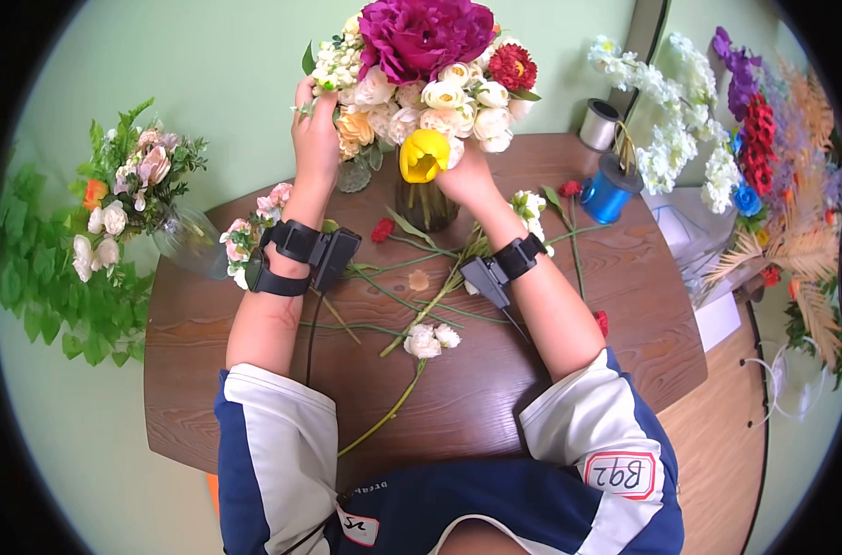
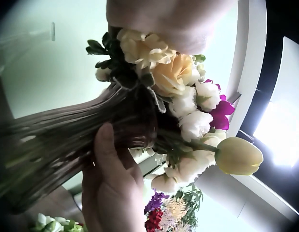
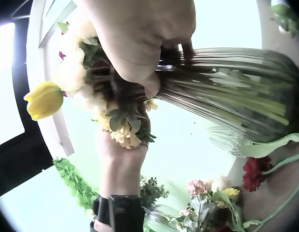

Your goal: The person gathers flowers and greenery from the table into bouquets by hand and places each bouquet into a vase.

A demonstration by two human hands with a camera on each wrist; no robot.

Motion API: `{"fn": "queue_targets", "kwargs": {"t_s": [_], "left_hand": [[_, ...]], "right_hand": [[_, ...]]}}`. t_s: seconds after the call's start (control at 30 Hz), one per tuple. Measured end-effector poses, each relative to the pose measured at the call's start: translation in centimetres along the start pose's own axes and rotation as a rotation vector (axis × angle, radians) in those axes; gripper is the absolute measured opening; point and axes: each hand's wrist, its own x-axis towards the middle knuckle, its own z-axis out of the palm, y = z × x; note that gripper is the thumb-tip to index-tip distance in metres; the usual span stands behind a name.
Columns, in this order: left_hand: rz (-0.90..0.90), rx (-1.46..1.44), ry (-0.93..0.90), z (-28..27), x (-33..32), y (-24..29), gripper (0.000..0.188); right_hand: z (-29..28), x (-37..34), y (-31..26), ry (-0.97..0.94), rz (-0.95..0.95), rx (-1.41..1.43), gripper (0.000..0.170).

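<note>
A ribbed glass vase (image 1: 427,205) stands on the table with stems inside and a full bouquet above its rim. My right hand (image 1: 467,178) grips the vase's neck, thumb on one side and fingers round the other. At the bouquet's left side my left hand (image 1: 317,139) reaches up against the cream and white blossoms, its fingertips partly hidden among them. The bouquet has a large magenta peony (image 1: 427,39), a yellow tulip (image 1: 425,155) leaning toward me, a dark red flower (image 1: 513,67), white buds (image 1: 444,94) and a peach rose (image 2: 173,73).
Loose green stems, red carnations (image 1: 383,229) and a white-flowered stem (image 1: 423,341) lie on the brown table (image 1: 245,370). A blue ribbon spool (image 1: 608,190) stands at the right. Glass vases with flowers (image 1: 188,236) are at the left; more artificial flowers (image 1: 759,148) fill the right side.
</note>
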Motion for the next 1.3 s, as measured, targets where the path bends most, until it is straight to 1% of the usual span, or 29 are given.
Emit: {"fn": "queue_targets", "kwargs": {"t_s": [0.07, 0.13, 0.17, 0.23, 0.27, 0.33, 0.37, 0.4, 0.43, 0.47, 0.5, 0.53, 0.57, 0.6, 0.63, 0.7, 0.8, 0.83, 0.87, 0.9, 0.97, 1.0, 1.03, 1.1, 1.13, 1.17, 1.23, 1.27, 1.3], "left_hand": [[0.014, 0.024, -0.009, -0.3, -0.5, 0.0, 0.035], [0.375, 0.466, 0.358, -0.2, -1.6, 0.7, 0.042], [0.377, 0.466, 0.359, 0.0, -2.1, 1.1, 0.042], [1.031, 0.451, 0.434, 1.5, -3.2, 4.4, 0.044], [1.029, 0.450, 0.432, 2.1, -4.3, 5.6, 0.044], [1.132, 0.698, -0.042, 2.8, -6.2, 7.2, 0.030], [1.129, 0.697, -0.042, 2.9, -6.2, 6.6, 0.030], [1.097, 0.698, -0.096, 3.1, -5.7, 5.5, 0.025], [1.067, 0.696, -0.151, 3.4, -5.0, 4.9, 0.023], [1.096, 0.675, -0.072, 3.4, -4.1, 4.5, 0.025], [1.100, 0.668, -0.073, 3.5, -3.4, 4.5, 0.025], [1.060, 0.618, -0.044, 3.6, -2.8, 4.5, 0.023], [1.016, 0.571, -0.017, 3.7, -2.3, 4.6, 0.021], [1.020, 0.595, 0.011, 3.8, -2.0, 4.7, 0.019], [1.018, 0.592, 0.009, 3.9, -1.8, 4.7, 0.019], [0.968, 0.564, 0.000, 3.9, -1.4, 4.8, 0.019], [1.020, 0.589, -0.100, 4.1, -2.0, 4.9, 0.018], [1.051, 0.615, -0.153, 4.2, -2.5, 5.0, 0.019], [1.051, 0.651, -0.141, 4.2, -3.2, 4.7, 0.027], [1.052, 0.649, -0.141, 4.1, -3.9, 4.3, 0.027], [0.986, 0.649, -0.074, 3.8, -5.0, 3.5, 0.038], [0.975, 0.691, -0.119, 3.4, -5.2, 3.3, 0.051], [0.981, 0.691, -0.114, 3.1, -5.6, 3.6, 0.051], [0.895, 0.766, -0.096, 2.4, -6.6, 4.3, 0.059], [0.858, 0.781, -0.060, 1.9, -7.2, 4.1, 0.061], [0.858, 0.786, -0.059, 1.5, -7.4, 3.6, 0.061], [0.840, 0.555, 0.026, 1.0, -8.0, 3.2, 0.060], [0.794, 0.535, 0.080, 0.9, -8.8, 3.9, 0.043], [0.786, 0.539, 0.078, 0.1, -9.6, 4.2, 0.043]], "right_hand": [[-0.3, 0.5, 0.4, -0.106, 0.055, -0.128, 0.048], [0.0, 0.8, 1.7, -0.104, 0.053, -0.118, 0.049], [0.0, 0.8, 2.3, -0.103, 0.057, -0.112, 0.050], [-0.4, 1.0, 1.5, -0.099, 0.015, -0.077, 0.053], [-0.5, 1.2, 1.8, -0.105, 0.002, -0.088, 0.052], [-0.7, 1.5, 2.3, -0.114, -0.007, -0.100, 0.052], [-1.0, 1.8, 2.5, -0.158, -0.013, -0.040, 0.051], [-1.3, 1.8, 2.7, -0.201, -0.020, 0.019, 0.051], [-1.6, 1.8, 2.5, -0.198, -0.020, 0.016, 0.051], [-2.1, 1.9, 2.3, -0.220, -0.031, -0.014, 0.051], [-2.4, 2.0, 2.2, -0.241, -0.042, -0.043, 0.051], [-2.1, 1.9, 2.1, -0.135, -0.173, -0.009, 0.047], [-2.2, 2.0, 1.8, -0.131, -0.168, -0.011, 0.047], [-2.2, 2.0, 1.8, -0.139, -0.127, 0.047, 0.049], [-2.3, 1.9, 1.7, -0.147, -0.084, 0.106, 0.051], [-2.3, 1.9, 1.7, -0.159, -0.067, 0.115, 0.054], [-2.2, 1.8, 2.0, -0.168, -0.055, 0.105, 0.049], [-2.3, 1.9, 2.2, -0.197, -0.005, 0.116, 0.049], [-2.4, 1.9, 2.4, -0.225, 0.044, 0.127, 0.049], [-2.5, 1.8, 2.4, -0.223, 0.044, 0.126, 0.049], [-2.6, 1.6, 2.3, -0.222, 0.026, 0.135, 0.050], [-2.9, 1.1, 1.6, -0.217, 0.037, 0.204, 0.053], [-3.2, 0.5, 1.2, -0.217, 0.030, 0.202, 0.053], [-3.7, -0.4, 1.0, -0.175, -0.015, 0.253, 0.058], [-4.0, -0.4, 1.6, -0.243, -0.048, 0.207, 0.062], [-4.5, -0.7, 2.0, -0.246, -0.050, 0.211, 0.062], [-5.8, -1.5, 0.5, -0.261, 0.113, -0.111, 0.057], [-6.5, -1.5, 0.1, -0.305, 0.157, -0.243, 0.049], [-6.9, -1.7, -0.3, -0.310, 0.164, -0.239, 0.049]]}}
